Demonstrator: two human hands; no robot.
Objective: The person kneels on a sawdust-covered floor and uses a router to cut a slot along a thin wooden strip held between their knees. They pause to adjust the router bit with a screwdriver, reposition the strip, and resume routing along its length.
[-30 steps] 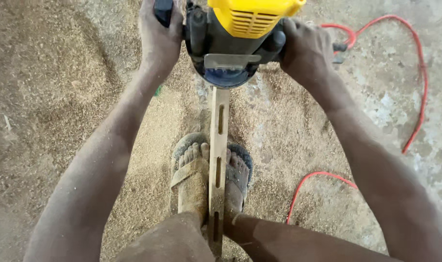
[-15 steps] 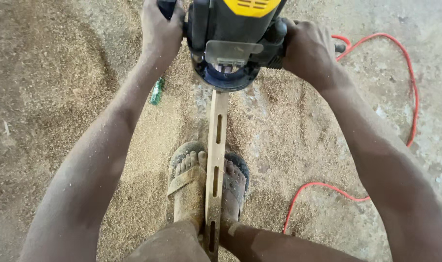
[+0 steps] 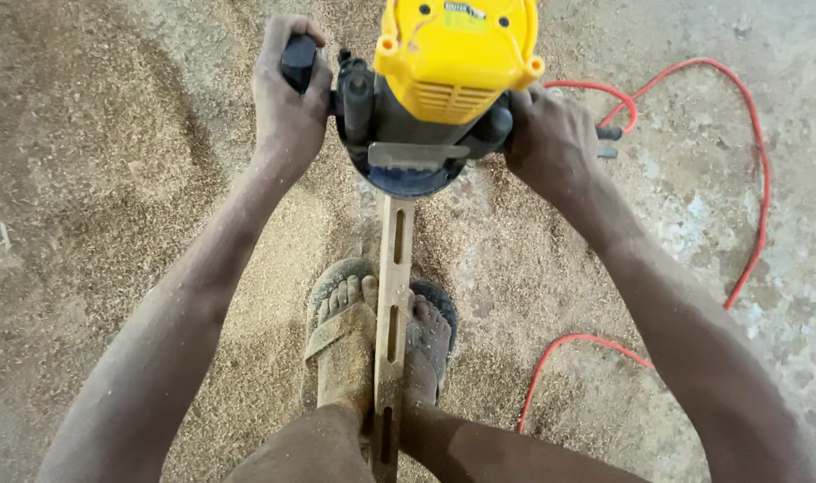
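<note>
We look steeply down from our own head, close over the yellow router (image 3: 444, 98) and slotted wooden strip (image 3: 392, 304), the sawdust-covered floor (image 3: 95, 179) filling the frame.

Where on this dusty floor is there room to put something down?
The grey concrete floor left of the left hand is open, only sawdust-covered. A smaller patch lies upper right, beyond the red cable. The middle is crowded: yellow power router, right hand, slotted wooden strip, sandalled feet.
</note>
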